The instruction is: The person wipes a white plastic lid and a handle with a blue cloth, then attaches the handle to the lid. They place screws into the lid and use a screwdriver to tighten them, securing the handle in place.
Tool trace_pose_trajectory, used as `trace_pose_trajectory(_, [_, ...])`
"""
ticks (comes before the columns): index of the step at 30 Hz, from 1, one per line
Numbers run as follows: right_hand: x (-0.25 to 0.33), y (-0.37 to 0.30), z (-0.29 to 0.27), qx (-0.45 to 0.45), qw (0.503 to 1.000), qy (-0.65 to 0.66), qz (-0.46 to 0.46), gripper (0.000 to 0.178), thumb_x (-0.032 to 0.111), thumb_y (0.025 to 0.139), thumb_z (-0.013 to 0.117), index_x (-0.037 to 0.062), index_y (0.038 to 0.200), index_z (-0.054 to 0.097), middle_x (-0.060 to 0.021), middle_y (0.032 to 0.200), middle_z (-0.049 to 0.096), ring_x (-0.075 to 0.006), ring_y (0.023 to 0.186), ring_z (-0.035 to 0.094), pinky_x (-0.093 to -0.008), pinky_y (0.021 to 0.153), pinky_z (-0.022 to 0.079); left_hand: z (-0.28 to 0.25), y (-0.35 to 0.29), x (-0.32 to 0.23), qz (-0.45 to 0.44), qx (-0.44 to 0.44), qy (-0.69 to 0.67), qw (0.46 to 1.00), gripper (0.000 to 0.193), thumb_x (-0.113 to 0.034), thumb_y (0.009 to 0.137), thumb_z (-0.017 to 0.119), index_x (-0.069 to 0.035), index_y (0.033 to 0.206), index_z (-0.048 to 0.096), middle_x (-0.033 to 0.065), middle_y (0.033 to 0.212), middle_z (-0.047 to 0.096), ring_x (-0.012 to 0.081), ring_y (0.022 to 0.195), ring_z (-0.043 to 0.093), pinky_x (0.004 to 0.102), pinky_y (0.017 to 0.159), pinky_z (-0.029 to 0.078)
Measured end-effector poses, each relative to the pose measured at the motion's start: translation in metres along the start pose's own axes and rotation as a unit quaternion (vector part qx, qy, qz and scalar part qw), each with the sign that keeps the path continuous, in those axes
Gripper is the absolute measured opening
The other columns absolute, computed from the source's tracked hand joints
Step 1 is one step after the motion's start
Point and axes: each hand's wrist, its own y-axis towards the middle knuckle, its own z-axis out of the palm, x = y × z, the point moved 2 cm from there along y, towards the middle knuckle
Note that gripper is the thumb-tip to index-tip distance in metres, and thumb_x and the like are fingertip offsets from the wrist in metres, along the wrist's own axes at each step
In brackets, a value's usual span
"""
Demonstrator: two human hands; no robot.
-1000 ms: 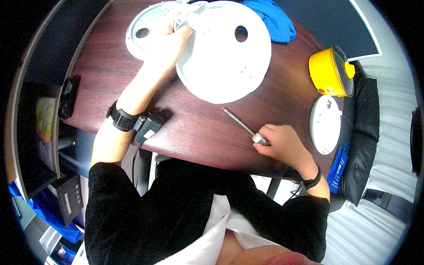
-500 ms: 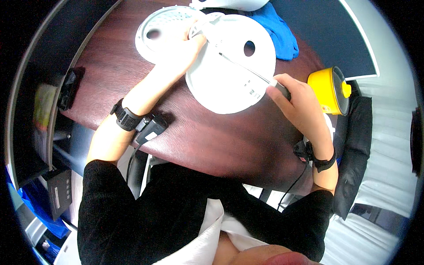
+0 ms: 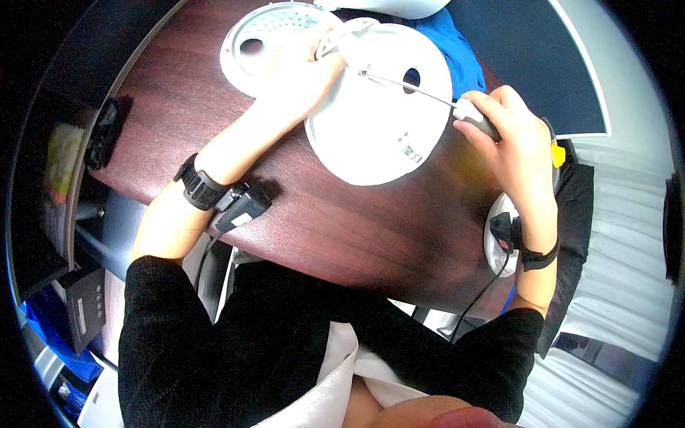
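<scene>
A white round plastic plate (image 3: 364, 143), with one dark round hole, lies tilted above the brown table. My left hand (image 3: 307, 78) has its fingers closed around the plate's upper left edge, by a raised curved bracket. In my right hand (image 3: 515, 135) is a screwdriver (image 3: 421, 93), gripped by its grey and white handle. Its long shaft crosses the plate, pointing left, and its tip is at a small spot near the plate's upper middle. Behind my left hand lies a second white round part (image 3: 251, 65) with many small holes and one larger dark one.
A blue cloth (image 3: 460, 53) and a white housing (image 3: 399, 6) are at the far side. Right of the table (image 3: 342, 235), my right hand mostly covers a yellow pot with a yellow knob (image 3: 558, 154). A white round object (image 3: 494, 246) sits under my right wrist. Cables trail from both wrist devices.
My right hand has moved right and slightly up, and the screwdriver now slants more shallowly, its tip a little higher on the plate. My left hand keeps its hold.
</scene>
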Motion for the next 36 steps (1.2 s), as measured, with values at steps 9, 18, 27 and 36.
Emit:
trace_pose_trajectory(9, [0.006,0.007,-0.007,0.028,0.998,-0.047,-0.014,0.028,0.028,0.079,0.071,0.0131,0.101,0.064,-0.0084,0.083,0.055,-0.0283,0.070,0.062,-0.0374,0.061,0.050,0.000,0.001,0.001,-0.005,0.011,-0.020,1.000,0.032,-0.015,0.084,0.049,-0.003,0.111,0.060,0.0142,0.090,0.066,0.0221,0.080,0.067,0.0345,0.074,0.052])
trace_pose_trajectory(18, [0.021,0.013,-0.007,0.115,0.990,0.080,0.017,0.024,0.028,0.081,0.070,0.0052,0.087,0.064,-0.0134,0.067,0.061,-0.0327,0.069,0.063,-0.0387,0.062,0.051,-0.002,0.001,0.010,-0.051,0.013,-0.002,0.999,0.039,-0.009,0.083,0.051,-0.001,0.121,0.057,0.0084,0.100,0.064,0.0151,0.091,0.059,0.0272,0.081,0.047])
trace_pose_trajectory(27, [0.044,-0.010,0.020,0.325,0.608,0.616,0.382,0.032,0.031,0.097,0.054,0.0041,0.081,0.061,-0.0020,0.063,0.056,-0.0106,0.043,0.053,-0.0232,0.037,0.038,-0.005,-0.005,-0.005,-0.062,0.003,0.051,0.997,0.040,-0.012,0.085,0.054,-0.004,0.124,0.055,0.0102,0.103,0.064,0.0168,0.094,0.060,0.0292,0.084,0.047])
trace_pose_trajectory(36, [0.004,-0.008,0.017,0.039,0.998,0.036,0.034,0.031,0.039,0.083,0.069,0.0086,0.090,0.067,-0.0126,0.078,0.063,-0.0319,0.066,0.064,-0.0394,0.059,0.050,0.000,-0.004,-0.004,-0.025,0.031,0.027,0.999,0.040,-0.013,0.086,0.053,-0.005,0.125,0.055,0.0094,0.101,0.063,0.0165,0.094,0.059,0.0295,0.085,0.046])
